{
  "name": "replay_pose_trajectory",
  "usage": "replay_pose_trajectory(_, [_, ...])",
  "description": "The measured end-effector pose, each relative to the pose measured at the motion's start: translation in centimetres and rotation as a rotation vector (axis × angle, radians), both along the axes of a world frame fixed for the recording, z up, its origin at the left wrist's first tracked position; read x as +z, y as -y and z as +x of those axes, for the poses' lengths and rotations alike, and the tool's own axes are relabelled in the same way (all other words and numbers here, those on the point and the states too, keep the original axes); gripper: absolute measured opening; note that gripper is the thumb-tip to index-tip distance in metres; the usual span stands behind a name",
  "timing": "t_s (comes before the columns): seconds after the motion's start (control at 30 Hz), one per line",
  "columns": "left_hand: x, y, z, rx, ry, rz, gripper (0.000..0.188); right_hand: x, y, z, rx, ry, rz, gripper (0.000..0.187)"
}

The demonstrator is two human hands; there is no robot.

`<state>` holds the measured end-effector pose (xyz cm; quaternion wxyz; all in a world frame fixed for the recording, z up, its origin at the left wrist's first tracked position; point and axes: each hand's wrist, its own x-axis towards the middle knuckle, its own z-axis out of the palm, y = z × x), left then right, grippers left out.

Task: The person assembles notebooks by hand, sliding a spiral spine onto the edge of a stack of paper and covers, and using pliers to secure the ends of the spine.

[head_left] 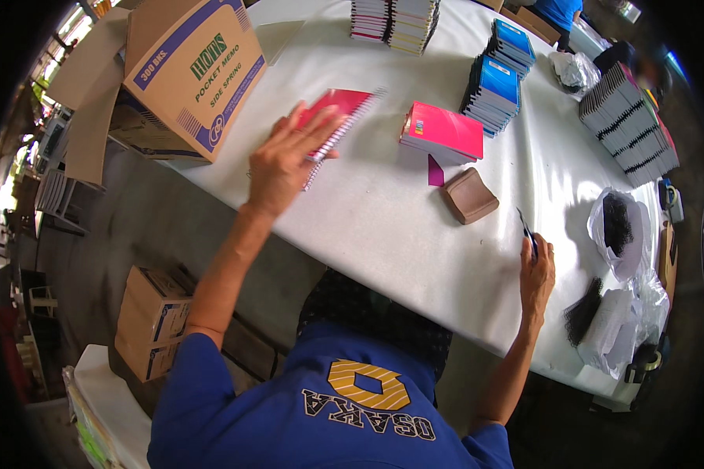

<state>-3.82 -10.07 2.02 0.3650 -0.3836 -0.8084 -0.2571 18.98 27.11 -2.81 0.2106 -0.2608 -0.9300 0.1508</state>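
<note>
My left hand lies over a red spiral notebook, its fingers stretched flat across the cover. The thumb is beside the white coil, which runs along the notebook's right side. Near the table's front edge, my right hand is closed around a slim dark hand tool, perhaps pliers, with its thin tip pointing away from me. Between my hands sits a small stack of pink-red notebooks. A purple piece and a brown curved block lie just in front of that stack.
An open cardboard carton stands at the table's left edge. Farther back are blue notebook stacks and another notebook pile. More bound notebooks stand at right, above plastic bags and black coils. A smaller carton is below left.
</note>
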Motion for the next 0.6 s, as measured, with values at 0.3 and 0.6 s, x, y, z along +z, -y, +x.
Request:
replay_pose_trajectory(0.3, [-2.4, 6.7, -3.5, -0.175, 0.568, -0.481, 0.068, 0.0, -2.2, -5.0, 0.242, -0.374, 0.109, 0.028])
replay_pose_trajectory(0.6, [-1.6, 5.8, -4.8, -0.104, 0.540, -0.227, 0.044, 0.8, -3.6, -23.0, 0.179, 0.158, -0.678, 0.042])
